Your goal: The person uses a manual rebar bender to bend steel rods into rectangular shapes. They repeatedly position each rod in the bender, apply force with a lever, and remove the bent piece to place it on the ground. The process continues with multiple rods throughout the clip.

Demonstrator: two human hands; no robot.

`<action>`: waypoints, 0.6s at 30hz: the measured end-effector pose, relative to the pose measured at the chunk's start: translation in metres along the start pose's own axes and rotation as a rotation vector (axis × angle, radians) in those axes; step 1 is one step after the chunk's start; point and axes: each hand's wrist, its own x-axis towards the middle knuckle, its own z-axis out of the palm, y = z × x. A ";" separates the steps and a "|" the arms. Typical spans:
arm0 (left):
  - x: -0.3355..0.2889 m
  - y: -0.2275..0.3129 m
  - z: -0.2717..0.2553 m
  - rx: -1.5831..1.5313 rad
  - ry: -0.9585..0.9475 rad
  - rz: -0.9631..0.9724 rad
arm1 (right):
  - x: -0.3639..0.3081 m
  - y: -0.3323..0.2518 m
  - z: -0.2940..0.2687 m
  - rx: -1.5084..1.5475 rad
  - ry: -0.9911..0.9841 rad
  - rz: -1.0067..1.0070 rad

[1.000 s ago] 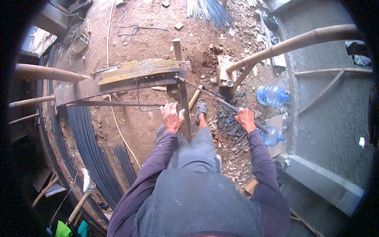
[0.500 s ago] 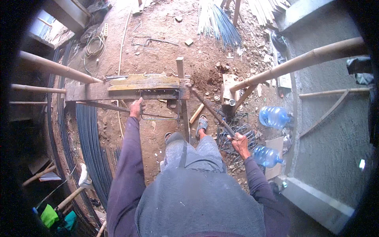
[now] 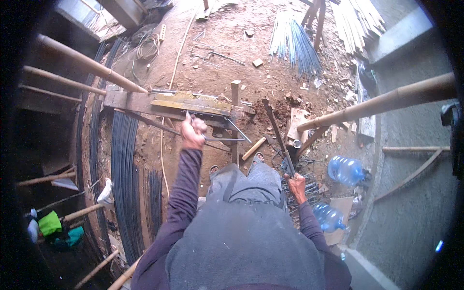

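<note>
My left hand [image 3: 193, 131] is closed around a thin bent steel rod [image 3: 223, 139] at the near edge of a wooden bench [image 3: 129, 100]. The rod's other leg slants from the bench toward a corner at its right. On the bench lies a yellowish carved board [image 3: 186, 102], with dark metal pieces along its near side. My right hand [image 3: 296, 183] grips the lower end of a long rebar bending bar [image 3: 276, 130], which points up and away. The bar's far end hangs in the air just right of the bench end, apart from the rod.
A hammer [image 3: 253, 149] lies near my feet. Two large blue water jugs [image 3: 346, 170] are at the right, beside wire pieces. Bamboo poles [image 3: 382, 101] slant in from both sides. Bundled steel bars [image 3: 124, 164] lie at left; bent rods [image 3: 215, 57] lie beyond the bench.
The bending bar's far end has come off the bench end and swung right. My left hand has turned, and the bent rod has tilted with it. The view has shifted left.
</note>
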 end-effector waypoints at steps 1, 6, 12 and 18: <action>-0.024 -0.026 -0.014 0.070 0.145 0.115 | 0.008 0.004 -0.002 0.016 0.010 -0.033; -0.073 -0.122 -0.098 0.026 0.677 0.281 | 0.042 0.019 -0.021 -0.013 -0.086 -0.062; -0.047 -0.134 -0.144 0.423 0.738 0.476 | 0.076 0.026 -0.036 -0.037 -0.189 -0.161; -0.052 -0.124 -0.117 0.149 0.662 0.590 | 0.114 0.016 -0.037 -0.061 -0.217 -0.329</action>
